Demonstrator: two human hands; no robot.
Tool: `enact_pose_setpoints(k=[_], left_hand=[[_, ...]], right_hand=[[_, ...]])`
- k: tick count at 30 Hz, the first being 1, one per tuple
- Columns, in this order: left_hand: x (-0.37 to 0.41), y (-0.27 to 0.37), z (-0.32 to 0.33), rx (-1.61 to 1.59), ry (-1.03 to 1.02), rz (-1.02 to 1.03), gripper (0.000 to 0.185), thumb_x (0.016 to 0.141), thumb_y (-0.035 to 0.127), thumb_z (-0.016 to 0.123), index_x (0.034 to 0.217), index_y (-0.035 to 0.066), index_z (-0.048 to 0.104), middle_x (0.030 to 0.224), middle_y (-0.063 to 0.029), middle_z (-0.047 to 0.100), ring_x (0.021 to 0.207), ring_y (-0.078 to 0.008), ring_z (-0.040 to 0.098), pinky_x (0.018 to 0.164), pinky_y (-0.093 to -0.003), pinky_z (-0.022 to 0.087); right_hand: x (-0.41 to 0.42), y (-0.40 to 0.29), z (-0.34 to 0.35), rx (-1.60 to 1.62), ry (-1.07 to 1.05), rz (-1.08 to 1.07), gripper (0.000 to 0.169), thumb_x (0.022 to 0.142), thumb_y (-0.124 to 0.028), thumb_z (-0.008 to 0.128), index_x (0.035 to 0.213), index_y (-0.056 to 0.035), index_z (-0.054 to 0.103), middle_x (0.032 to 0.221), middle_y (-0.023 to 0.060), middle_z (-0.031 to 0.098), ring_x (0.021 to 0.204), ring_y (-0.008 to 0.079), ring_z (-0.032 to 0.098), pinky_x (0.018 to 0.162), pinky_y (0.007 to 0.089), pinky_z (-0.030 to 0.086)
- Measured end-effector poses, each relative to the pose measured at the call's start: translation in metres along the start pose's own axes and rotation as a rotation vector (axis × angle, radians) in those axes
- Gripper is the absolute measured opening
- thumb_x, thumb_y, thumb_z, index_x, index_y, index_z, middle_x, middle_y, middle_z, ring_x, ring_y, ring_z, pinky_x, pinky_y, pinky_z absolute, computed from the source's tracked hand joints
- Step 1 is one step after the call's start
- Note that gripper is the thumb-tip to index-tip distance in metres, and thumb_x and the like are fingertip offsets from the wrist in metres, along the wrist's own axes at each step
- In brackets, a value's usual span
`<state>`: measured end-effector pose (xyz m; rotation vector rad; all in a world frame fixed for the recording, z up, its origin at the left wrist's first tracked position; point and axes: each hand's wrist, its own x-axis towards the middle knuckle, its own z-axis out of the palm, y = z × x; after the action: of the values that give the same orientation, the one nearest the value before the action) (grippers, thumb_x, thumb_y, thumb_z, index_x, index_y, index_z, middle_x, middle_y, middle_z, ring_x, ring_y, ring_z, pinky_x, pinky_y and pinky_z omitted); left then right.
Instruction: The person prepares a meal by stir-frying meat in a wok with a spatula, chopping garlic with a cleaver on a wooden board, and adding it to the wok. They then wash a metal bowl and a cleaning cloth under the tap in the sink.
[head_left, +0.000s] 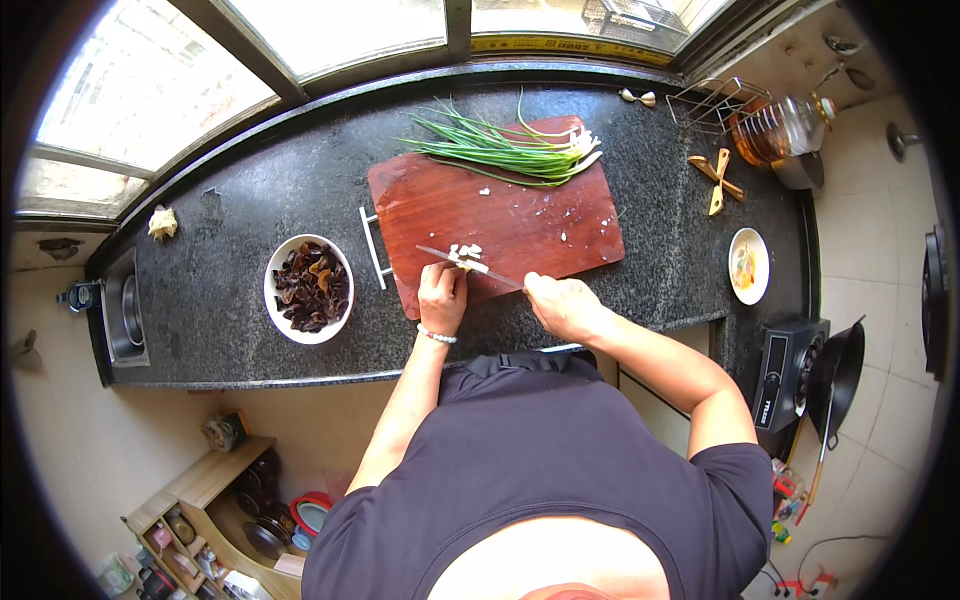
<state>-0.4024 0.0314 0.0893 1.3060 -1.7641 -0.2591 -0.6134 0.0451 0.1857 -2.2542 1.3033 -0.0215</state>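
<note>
A reddish-brown wooden cutting board (525, 217) with a metal handle at its left end lies on the counter. My right hand (562, 304) grips a kitchen knife (504, 280), its blade slanting across the board's near part. Close against the blade, my left hand (442, 296), with a beaded bracelet at the wrist, has its fingers curled on a pale piece of garlic, mostly hidden. White garlic slices (466, 250) lie just beyond the blade, and small white bits are scattered on the board. A bunch of scallions (502, 150) rests across the board's far edge.
Left of the board stands a white bowl (311, 330) of wood ear mushrooms. A small dish (750, 289), wooden pieces laid crosswise (718, 181), a wire rack (716, 105) and an oil jug (780, 131) are at right. Beyond the counter's right end sit a gas stove (780, 375) and wok (840, 382).
</note>
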Motion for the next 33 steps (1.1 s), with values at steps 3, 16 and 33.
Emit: enact_pose_setpoints(k=[3, 16, 33], left_hand=[[0.003, 0.001, 0.001, 0.03, 0.023, 0.022, 0.012, 0.067, -0.004, 0.062, 0.075, 0.002, 0.056, 0.079, -0.0127, 0.057, 0.074, -0.0322, 0.054, 0.067, -0.0389, 0.046], [-0.002, -0.002, 0.001, 0.039, 0.006, 0.008, 0.011, 0.066, -0.004, 0.062, 0.071, 0.002, 0.055, 0.076, -0.0124, 0.056, 0.072, -0.0307, 0.054, 0.064, -0.0375, 0.045], [-0.004, -0.003, 0.003, 0.044, 0.021, 0.011, 0.013, 0.065, -0.005, 0.062, 0.07, 0.003, 0.053, 0.075, -0.013, 0.054, 0.07, -0.0306, 0.052, 0.062, -0.0384, 0.044]], right_hand=[[-0.004, -0.008, -0.004, 0.002, -0.017, 0.011, 0.011, 0.082, -0.006, 0.045, 0.09, 0.0, 0.043, 0.073, 0.021, 0.058, 0.066, 0.0363, 0.061, 0.058, 0.0432, 0.049], [0.012, 0.002, 0.009, 0.026, -0.009, -0.004, 0.011, 0.087, -0.012, 0.044, 0.088, -0.0011, 0.044, 0.07, 0.0202, 0.059, 0.062, 0.0371, 0.06, 0.057, 0.045, 0.048], [0.004, -0.007, 0.001, 0.063, 0.005, -0.006, 0.01, 0.085, -0.01, 0.044, 0.088, -0.0001, 0.043, 0.067, 0.0198, 0.058, 0.061, 0.0381, 0.059, 0.055, 0.0449, 0.047]])
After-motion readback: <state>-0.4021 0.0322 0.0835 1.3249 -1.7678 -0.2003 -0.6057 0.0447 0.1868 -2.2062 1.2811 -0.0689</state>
